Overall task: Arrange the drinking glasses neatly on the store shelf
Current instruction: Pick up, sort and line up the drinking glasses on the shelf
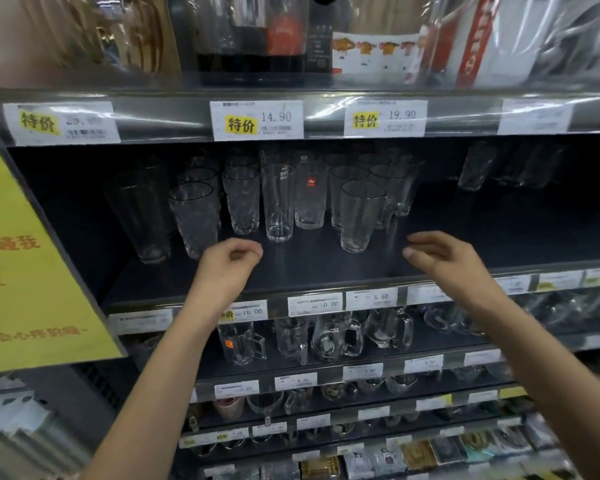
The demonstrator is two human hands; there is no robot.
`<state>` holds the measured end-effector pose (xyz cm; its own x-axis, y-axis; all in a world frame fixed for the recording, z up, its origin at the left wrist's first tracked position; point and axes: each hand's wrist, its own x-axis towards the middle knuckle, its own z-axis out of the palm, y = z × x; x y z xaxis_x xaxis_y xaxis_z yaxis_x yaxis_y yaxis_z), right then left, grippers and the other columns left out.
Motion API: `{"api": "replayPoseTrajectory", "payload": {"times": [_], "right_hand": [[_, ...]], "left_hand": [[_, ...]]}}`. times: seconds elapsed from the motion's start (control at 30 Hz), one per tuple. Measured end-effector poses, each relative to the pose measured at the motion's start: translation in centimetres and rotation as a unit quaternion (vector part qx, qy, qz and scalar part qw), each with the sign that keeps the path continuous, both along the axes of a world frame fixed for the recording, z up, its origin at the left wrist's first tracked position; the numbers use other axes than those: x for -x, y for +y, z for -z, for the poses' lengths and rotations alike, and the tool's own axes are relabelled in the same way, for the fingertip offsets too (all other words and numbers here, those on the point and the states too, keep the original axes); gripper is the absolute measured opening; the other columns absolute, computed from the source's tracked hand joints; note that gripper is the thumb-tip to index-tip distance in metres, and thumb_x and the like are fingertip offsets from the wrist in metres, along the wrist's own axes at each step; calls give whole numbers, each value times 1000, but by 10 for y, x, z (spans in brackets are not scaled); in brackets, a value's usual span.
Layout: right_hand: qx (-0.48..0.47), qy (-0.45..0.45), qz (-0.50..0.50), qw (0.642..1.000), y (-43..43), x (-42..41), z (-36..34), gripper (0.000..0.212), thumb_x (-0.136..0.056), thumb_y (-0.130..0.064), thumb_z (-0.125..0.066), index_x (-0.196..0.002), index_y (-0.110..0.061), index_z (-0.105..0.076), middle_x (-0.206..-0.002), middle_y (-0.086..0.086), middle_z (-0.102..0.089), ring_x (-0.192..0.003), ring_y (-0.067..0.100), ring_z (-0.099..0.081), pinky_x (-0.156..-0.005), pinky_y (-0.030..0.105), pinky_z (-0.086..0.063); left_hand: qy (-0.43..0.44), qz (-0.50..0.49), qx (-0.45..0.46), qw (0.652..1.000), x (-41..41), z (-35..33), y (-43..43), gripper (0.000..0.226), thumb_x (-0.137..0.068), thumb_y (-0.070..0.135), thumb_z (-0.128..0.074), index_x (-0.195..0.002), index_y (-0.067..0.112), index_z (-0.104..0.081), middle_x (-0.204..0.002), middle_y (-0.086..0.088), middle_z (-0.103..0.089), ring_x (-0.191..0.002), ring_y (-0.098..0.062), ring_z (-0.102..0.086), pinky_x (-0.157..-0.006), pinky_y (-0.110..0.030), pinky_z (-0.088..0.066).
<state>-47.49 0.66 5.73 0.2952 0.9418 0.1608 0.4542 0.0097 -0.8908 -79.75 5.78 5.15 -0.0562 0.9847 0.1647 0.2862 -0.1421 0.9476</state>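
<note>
Several clear drinking glasses stand in uneven rows on the dark shelf [326, 268]. A textured glass [195, 220] stands front left, a smooth tall glass [279, 204] in the middle, and another glass [360, 216] front right. My left hand [227, 265] hovers just in front of the textured glass, fingers loosely curled and holding nothing. My right hand [444, 259] hovers right of the front right glass, fingers loosely bent, empty. Neither hand touches a glass.
Price tags [257, 120] line the shelf edge above. A yellow sign [25, 265] hangs at the left. Glass mugs [329, 337] fill the shelf below. More glasses [477, 166] stand at the back right of the same shelf. Packaged goods sit on the top shelf.
</note>
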Motion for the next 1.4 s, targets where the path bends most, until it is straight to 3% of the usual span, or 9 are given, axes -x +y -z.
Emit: {"api": "replayPoseTrajectory", "payload": {"times": [0.1, 0.3, 0.5, 0.63, 0.97, 1.17, 1.4], "right_hand": [[-28, 19, 14, 999, -43, -14, 2, 23, -91, -24, -70, -114, -22, -69, -103, -12, -72, -95, -5, -66, -73, 7, -49], [-61, 43, 84, 994, -122, -67, 6, 18, -93, -26, -67, -111, -29, -71, -107, -17, -73, -105, 0, -66, -93, 23, -50], [-61, 39, 131, 989, -189, -139, 2, 35, -84, -44, -64, -114, -29, -70, -110, -17, -73, -106, 0, -66, -86, 18, -51], [-44, 30, 146, 988, -212, -199, 12, 32, -85, -44, -64, -114, -32, -70, -112, -19, -71, -108, 0, -65, -92, 26, -50], [-19, 35, 115, 993, -216, -386, 19, 30, -83, -46, -64, -111, -37, -70, -111, -22, -71, -106, -3, -65, -89, 23, -50], [-13, 51, 80, 995, -188, -472, 9, 20, -91, -30, -66, -111, -29, -71, -108, -16, -73, -103, 1, -67, -91, 25, -51], [1, 25, 59, 998, -114, -534, -6, 18, -90, -37, -69, -106, -29, -71, -101, -17, -74, -96, -5, -67, -84, 18, -54]], "left_hand": [[-56, 65, 1, 996, -43, -1, -20, 13, -94, 11, -64, -92, 20, -73, -100, 4, -73, -102, -14, -69, -95, -33, -54], [-91, 203, 2, 975, -138, -2, -54, 14, -95, 9, -62, -96, 16, -74, -99, 1, -76, -95, -12, -73, -86, -32, -57], [-77, 313, 8, 947, -236, 2, -84, 14, -95, 10, -63, -100, 16, -74, -101, 5, -76, -97, -10, -72, -87, -33, -57], [-71, 348, 12, 935, -303, 5, -97, 15, -95, 9, -62, -100, 16, -74, -103, 6, -76, -99, -11, -72, -89, -37, -56], [-56, 321, 16, 945, -482, 7, -102, 14, -95, 12, -63, -101, 19, -74, -102, 6, -76, -99, -10, -72, -89, -37, -56], [-67, 235, 26, 969, -558, 5, -87, 13, -94, 10, -64, -96, 19, -74, -99, -1, -76, -95, -19, -73, -87, -41, -58], [-56, 151, 30, 987, -620, 0, -37, 10, -93, 10, -65, -98, 19, -68, -103, -8, -72, -98, -22, -71, -85, -33, -59]]}}
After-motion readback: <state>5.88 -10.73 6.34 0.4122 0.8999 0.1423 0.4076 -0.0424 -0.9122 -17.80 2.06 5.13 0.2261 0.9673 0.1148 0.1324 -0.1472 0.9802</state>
